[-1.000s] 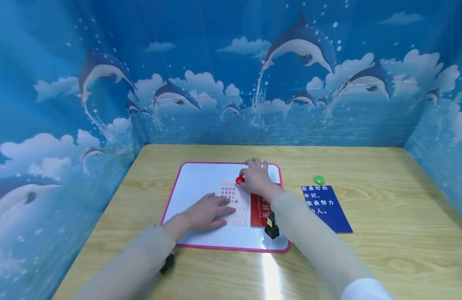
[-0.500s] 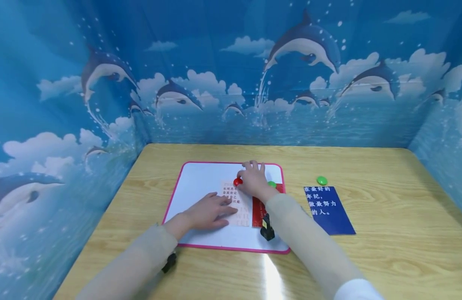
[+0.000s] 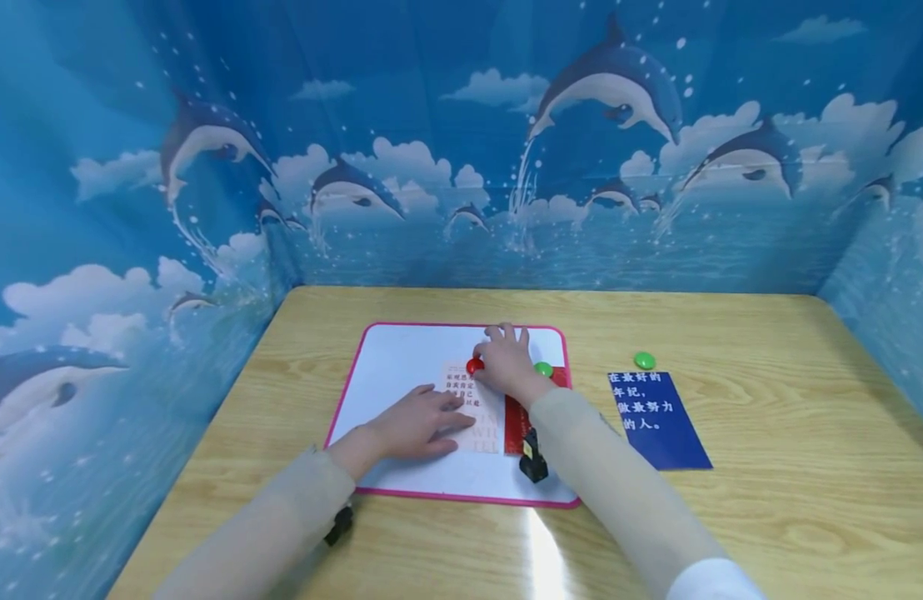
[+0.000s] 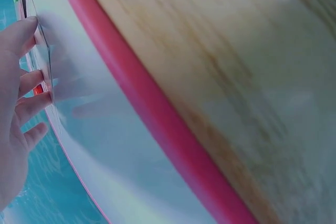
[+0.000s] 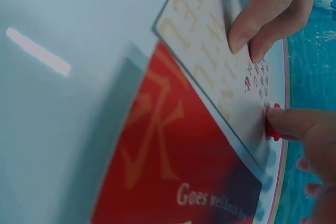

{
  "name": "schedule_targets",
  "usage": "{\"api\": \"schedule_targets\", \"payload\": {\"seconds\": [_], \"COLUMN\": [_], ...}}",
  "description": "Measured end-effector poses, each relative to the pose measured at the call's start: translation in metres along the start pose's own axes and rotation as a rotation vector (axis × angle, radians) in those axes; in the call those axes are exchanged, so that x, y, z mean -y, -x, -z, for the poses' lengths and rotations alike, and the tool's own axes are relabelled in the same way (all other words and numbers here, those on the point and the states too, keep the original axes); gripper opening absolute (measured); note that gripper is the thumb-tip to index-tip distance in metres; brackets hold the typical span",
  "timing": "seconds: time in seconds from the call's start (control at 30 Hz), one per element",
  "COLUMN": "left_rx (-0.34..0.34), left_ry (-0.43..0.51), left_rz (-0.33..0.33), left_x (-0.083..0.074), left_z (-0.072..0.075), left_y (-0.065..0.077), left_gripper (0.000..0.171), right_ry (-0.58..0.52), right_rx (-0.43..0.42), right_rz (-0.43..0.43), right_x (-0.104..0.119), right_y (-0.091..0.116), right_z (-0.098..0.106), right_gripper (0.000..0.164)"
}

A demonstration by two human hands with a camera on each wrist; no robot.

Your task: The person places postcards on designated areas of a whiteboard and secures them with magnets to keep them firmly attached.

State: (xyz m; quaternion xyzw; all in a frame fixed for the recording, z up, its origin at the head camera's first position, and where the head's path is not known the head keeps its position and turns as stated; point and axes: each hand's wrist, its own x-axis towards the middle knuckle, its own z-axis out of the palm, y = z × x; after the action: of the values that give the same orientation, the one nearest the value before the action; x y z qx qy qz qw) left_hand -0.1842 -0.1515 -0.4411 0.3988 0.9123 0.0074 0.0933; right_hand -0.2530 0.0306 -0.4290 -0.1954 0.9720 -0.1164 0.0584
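Note:
A whiteboard (image 3: 390,358) with a pink rim lies on the table. On it lies a pale card (image 3: 486,435) with printed characters, beside a red card (image 5: 157,156). My left hand (image 3: 418,423) rests its extended fingers across the pale card. At that card's top edge, my right hand (image 3: 504,362) pinches a round red magnet (image 3: 474,366); in the right wrist view the thumb presses against the red magnet (image 5: 274,123). A green magnet (image 3: 543,368) sits at the top of the red card, partly hidden in the head view by the right forearm.
Right of the whiteboard lies a blue card (image 3: 664,437) with white characters. Another green magnet (image 3: 645,361) is just behind it on the wooden table (image 3: 776,400). A dolphin-printed curtain (image 3: 431,250) encloses the table's back and sides.
My right hand has shifted slightly left and nearer with the red magnet, down to the pale card's top. The green magnet on the red card has come into view. The left hand stays put.

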Motion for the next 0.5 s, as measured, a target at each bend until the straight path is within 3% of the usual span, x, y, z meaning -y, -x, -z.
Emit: {"api": "schedule_targets", "payload": {"seconds": [0.2,0.5], "left_rx": [0.0,0.006], "left_ry": [-0.006,0.012], "left_rz": [-0.001,0.008], "left_x": [-0.002,-0.001], "left_z": [0.0,0.001], "left_y": [-0.001,0.0], "left_gripper": [0.046,0.046], "right_ry": [0.031,0.045], "right_rx": [0.04,0.028], "right_rz": [-0.005,-0.014], "right_x": [-0.008,-0.032], "right_y": [0.003,0.022], "right_z": [0.006,0.021], "right_gripper": [0.048,0.054]}}
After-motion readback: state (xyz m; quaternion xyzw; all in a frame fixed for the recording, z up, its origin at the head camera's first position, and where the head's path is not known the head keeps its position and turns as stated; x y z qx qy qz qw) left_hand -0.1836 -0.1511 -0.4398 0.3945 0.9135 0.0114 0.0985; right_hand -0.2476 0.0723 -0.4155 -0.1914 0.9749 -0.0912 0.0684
